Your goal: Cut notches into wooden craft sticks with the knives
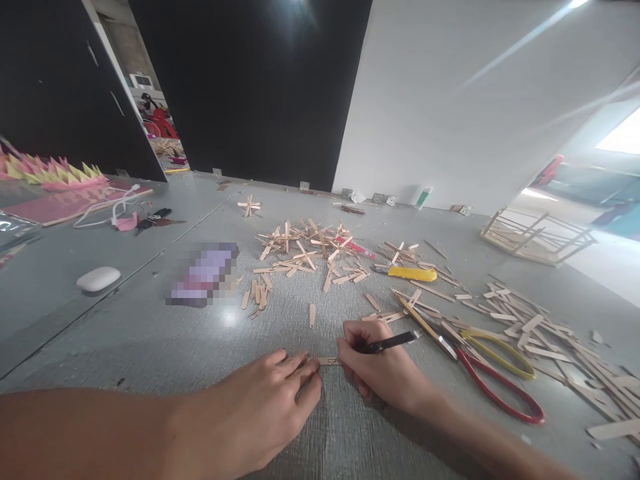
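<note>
Grey table (150, 347), left hand (270, 400) pinning wooden stick (329, 361), right hand (380, 373) gripping pen (390, 343)

A craft workspace is shown, set up on a grey table (150, 347). This is indicated by heaps of cut wooden sticks (305, 257), a yellow utility knife (413, 274), red-and-yellow-handled scissors (493, 373), a stick-built frame (537, 237) and folded pink and yellow paper shapes (50, 173).

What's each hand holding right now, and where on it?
Right hand grips a black pen near its lower end. Left hand fingertips press down the left end of a small wooden stick on the table.
</note>
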The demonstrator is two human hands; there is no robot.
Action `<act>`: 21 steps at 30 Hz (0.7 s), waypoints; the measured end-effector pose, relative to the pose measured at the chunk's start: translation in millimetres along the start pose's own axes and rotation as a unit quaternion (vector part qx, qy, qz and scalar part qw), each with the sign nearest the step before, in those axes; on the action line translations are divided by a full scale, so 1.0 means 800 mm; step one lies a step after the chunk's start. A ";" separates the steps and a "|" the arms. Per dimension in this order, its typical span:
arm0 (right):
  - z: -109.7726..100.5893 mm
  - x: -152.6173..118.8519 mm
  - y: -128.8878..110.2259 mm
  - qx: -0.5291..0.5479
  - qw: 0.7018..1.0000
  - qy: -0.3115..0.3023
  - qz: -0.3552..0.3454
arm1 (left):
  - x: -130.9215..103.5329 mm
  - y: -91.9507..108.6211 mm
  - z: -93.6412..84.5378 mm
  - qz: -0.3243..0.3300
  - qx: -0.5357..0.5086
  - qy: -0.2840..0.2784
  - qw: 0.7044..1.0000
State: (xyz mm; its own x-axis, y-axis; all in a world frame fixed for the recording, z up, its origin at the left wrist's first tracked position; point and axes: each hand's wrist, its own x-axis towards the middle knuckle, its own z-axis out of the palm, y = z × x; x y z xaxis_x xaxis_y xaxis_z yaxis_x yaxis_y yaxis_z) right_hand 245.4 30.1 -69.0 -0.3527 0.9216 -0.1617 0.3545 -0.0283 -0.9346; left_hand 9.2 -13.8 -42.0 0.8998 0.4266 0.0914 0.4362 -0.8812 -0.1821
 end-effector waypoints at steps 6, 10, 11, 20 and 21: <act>-0.010 0.004 0.000 0.071 0.997 -0.018 0.030 | -0.001 -0.002 -0.003 0.003 -0.016 -0.006 1.000; -0.021 0.008 0.000 0.112 0.992 -0.025 0.050 | -0.002 -0.002 -0.005 0.002 -0.017 0.006 1.000; -0.023 0.009 0.000 0.121 0.991 -0.023 0.052 | -0.002 -0.002 -0.006 0.003 -0.021 0.010 1.000; -0.026 0.010 -0.004 0.155 0.987 -0.019 0.049 | 0.006 -0.019 -0.005 -0.037 -0.134 0.076 0.987; -0.026 0.010 -0.004 0.155 0.986 -0.020 0.049 | 0.006 -0.021 -0.004 -0.049 -0.138 0.082 0.986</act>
State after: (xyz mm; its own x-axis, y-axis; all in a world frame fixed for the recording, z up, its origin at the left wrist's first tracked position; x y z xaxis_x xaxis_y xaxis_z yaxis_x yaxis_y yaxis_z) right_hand 259.2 45.8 -60.7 -0.3670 0.8925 -0.2623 0.1088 -0.2389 -0.9649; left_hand 6.1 2.6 -35.5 0.8309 0.4934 0.2572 0.4832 -0.8690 0.1064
